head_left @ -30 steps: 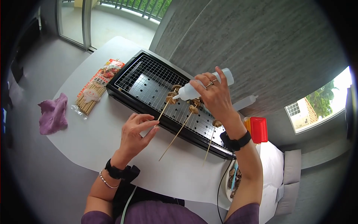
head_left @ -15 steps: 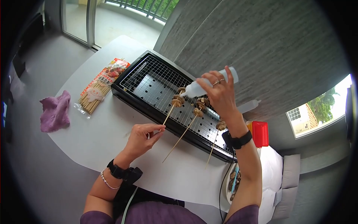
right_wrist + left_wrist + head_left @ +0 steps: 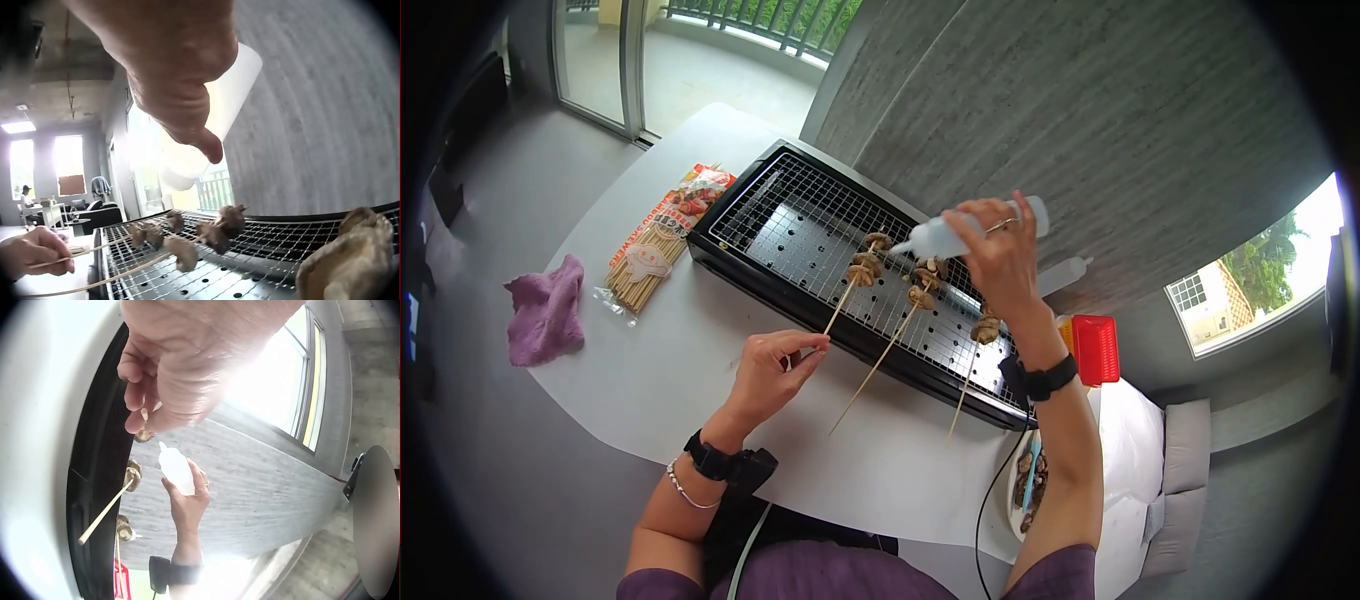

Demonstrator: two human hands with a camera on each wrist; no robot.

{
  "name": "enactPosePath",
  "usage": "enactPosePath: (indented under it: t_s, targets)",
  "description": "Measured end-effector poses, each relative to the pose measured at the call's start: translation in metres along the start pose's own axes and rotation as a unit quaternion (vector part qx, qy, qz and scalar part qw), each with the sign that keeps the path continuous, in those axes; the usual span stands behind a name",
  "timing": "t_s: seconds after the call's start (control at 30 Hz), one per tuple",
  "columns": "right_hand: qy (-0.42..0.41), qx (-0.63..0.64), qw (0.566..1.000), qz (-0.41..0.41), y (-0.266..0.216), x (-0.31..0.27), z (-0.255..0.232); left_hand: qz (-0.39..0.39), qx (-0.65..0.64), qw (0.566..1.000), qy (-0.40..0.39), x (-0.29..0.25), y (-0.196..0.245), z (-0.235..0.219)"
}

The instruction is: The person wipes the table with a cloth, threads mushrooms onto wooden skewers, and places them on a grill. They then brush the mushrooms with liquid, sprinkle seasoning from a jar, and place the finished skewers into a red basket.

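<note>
My left hand [image 3: 768,375] pinches the lower end of a bamboo skewer [image 3: 840,303] between thumb and fingertips at the near edge of the black grill [image 3: 740,283]. Mushrooms [image 3: 864,268] threaded on that skewer lie over the wire grate. Curled round a translucent squeeze bottle [image 3: 940,240], my right hand [image 3: 1005,260] tilts its nozzle down beside the upper mushrooms. In the right wrist view the bottle [image 3: 240,81] is partly hidden by the hand. Two more skewers of mushrooms [image 3: 986,328] lie to the right, their bare sticks [image 3: 870,375] jutting over the table.
Left of the grill lie a bag of bamboo skewers [image 3: 645,255] and a purple cloth [image 3: 547,312]. Beyond the right forearm are another translucent bottle [image 3: 1065,272] and a red basket [image 3: 1094,348]. A plate [image 3: 1012,500] of mushrooms and a black cord [image 3: 983,520] are at right.
The bottle has moved from the lower mushrooms to the right and up along the skewer, and it lies flatter. The left hand's fingers, spread earlier, have drawn together on the skewer end.
</note>
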State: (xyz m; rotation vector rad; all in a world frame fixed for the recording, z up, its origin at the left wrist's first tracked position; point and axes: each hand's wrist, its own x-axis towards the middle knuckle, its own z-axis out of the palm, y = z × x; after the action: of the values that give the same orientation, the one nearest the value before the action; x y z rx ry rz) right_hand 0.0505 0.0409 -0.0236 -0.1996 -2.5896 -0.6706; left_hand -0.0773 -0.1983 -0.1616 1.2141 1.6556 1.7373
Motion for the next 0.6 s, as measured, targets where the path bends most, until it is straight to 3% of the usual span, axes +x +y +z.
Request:
enactPosePath:
  t_s: [0.13,0.2,0.27,0.3,0.37,0.4,0.47,0.53,0.6]
  targets:
    - [0.003,0.045,0.998,-0.038,-0.01,-0.01,-0.004,0.007,0.007,1.0,-0.003,0.002,0.002,0.001]
    - [-0.002,0.017,1.0,-0.016,0.015,-0.018,-0.006,0.009,0.021,1.0,0.006,0.001,0.001,0.002]
    - [0.042,0.049,0.99,0.125,0.042,-0.029,-0.014,0.01,0.011,1.0,-0.001,0.002,0.003,0.004]
    - [0.042,0.043,0.99,0.129,0.059,-0.039,-0.01,0.002,0.009,1.0,0.002,0.002,0.003,0.004]
    - [0.137,0.089,0.928,0.334,0.088,-0.064,0.005,-0.001,0.015,1.0,0.0,0.002,0.001,0.004]
    - [0.14,0.084,0.927,0.337,0.099,-0.075,0.01,0.003,0.013,1.0,-0.005,0.002,0.002,0.004]
    - [0.156,0.229,0.818,0.504,0.116,-0.092,0.018,-0.022,0.024,0.999,0.003,0.002,0.004,0.006]
    - [0.159,0.187,0.831,0.499,0.136,-0.119,0.041,-0.018,0.024,1.0,0.001,0.002,0.002,0.007]
    - [0.081,0.139,0.822,0.547,0.149,-0.138,0.058,-0.014,0.027,1.0,0.003,0.003,0.001,0.007]
